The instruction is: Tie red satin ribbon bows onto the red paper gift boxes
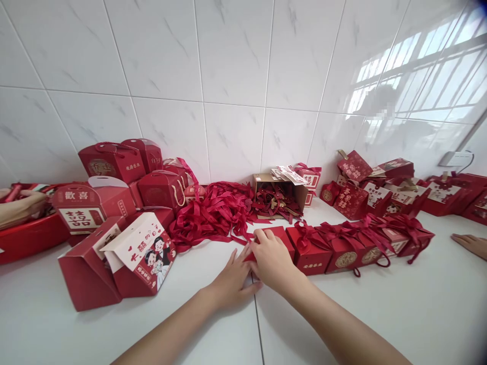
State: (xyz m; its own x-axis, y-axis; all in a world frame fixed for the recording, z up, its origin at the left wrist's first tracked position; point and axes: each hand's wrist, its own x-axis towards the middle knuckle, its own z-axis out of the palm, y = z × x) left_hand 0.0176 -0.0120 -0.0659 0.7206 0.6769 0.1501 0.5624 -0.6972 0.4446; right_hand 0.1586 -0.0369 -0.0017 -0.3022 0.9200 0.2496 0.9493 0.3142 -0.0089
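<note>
My left hand (234, 279) lies low over the white table with its thumb and fingers stretched apart. Its fingertips meet those of my right hand (272, 258), whose fingers are bent together. A small red patch (250, 256) shows between the fingertips; what it belongs to is mostly hidden. Just behind my right hand is a red box (283, 237), partly covered by it. Beside that stands a row of red gift boxes (314, 257) with ribbon bows on top. A heap of loose red ribbons (216, 210) lies beyond my left hand.
An open cardboard box (302, 195) holds dark red pieces, with white cards (291, 175) on its edge. Red gift boxes (140, 253) stand at left, more (350, 200) at back right. Another person's hand (23, 205) is over a red container (34, 238); another hand (472, 245) rests far right.
</note>
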